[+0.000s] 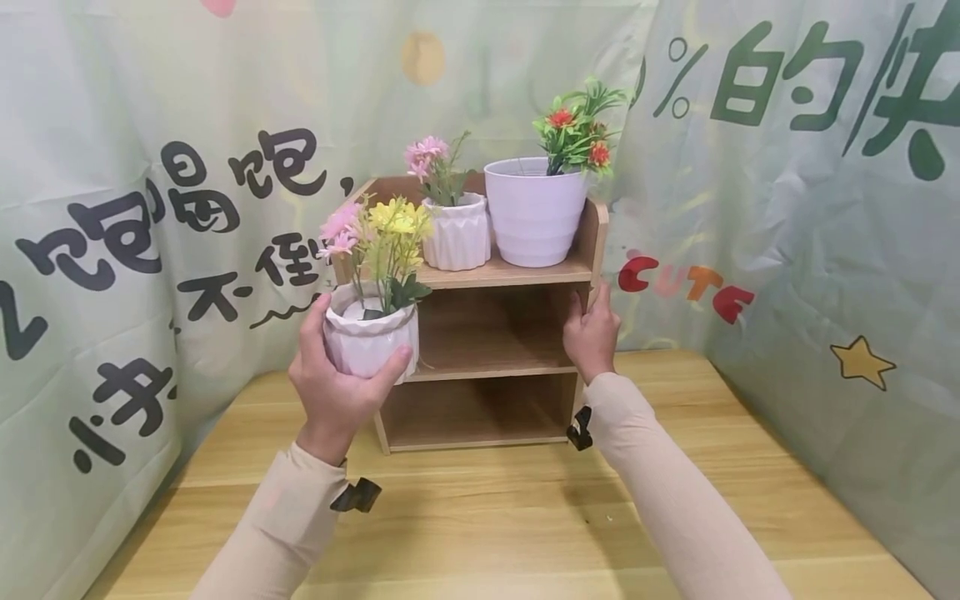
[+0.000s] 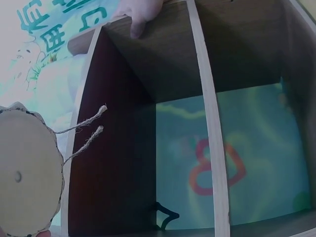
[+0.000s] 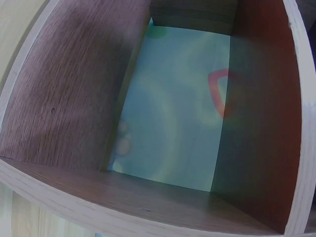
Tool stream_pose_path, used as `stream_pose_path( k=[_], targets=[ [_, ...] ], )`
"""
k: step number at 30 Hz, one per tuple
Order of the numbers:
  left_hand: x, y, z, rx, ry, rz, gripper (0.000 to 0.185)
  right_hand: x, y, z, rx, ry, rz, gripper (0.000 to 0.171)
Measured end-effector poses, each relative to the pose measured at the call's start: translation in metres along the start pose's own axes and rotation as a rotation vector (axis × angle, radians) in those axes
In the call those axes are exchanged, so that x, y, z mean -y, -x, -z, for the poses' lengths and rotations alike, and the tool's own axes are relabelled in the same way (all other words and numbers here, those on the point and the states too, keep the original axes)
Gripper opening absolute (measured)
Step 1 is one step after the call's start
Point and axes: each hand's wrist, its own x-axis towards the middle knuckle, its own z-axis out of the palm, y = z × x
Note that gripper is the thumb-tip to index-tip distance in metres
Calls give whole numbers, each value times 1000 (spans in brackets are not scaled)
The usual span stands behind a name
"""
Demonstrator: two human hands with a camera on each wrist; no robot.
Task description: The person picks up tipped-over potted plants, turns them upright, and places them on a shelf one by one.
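Wooden table [image 1: 525, 517] holds small wooden shelf [image 1: 495, 333], far middle. Top board carries big white pot [image 1: 534, 212] at right, ribbed white pot [image 1: 455, 232] beside it. Right hand [image 1: 592, 333] presses shelf's right side, fingers wrapped round edge, keeping it steady. Left hand [image 1: 337, 383] cups third flower pot [image 1: 369, 340], fingers curled round it, upright, at shelf's left front.

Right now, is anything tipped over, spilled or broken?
Nothing stands out. The two pots on the shelf's top stand upright, and the left hand holds the yellow-flower pot upright too. The right hand grips the shelf's side.
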Motion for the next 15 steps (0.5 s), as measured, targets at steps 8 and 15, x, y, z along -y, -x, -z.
stream_pose_path(
  k=[8, 15],
  targets=[
    [1, -6, -5, -10, -9, 5, 85, -1, 0, -1, -13, -1, 14, 30],
    [2, -11, -10, -28, -31, 21, 84, -2, 0, -1, -8, 3, 17, 29]
  ],
)
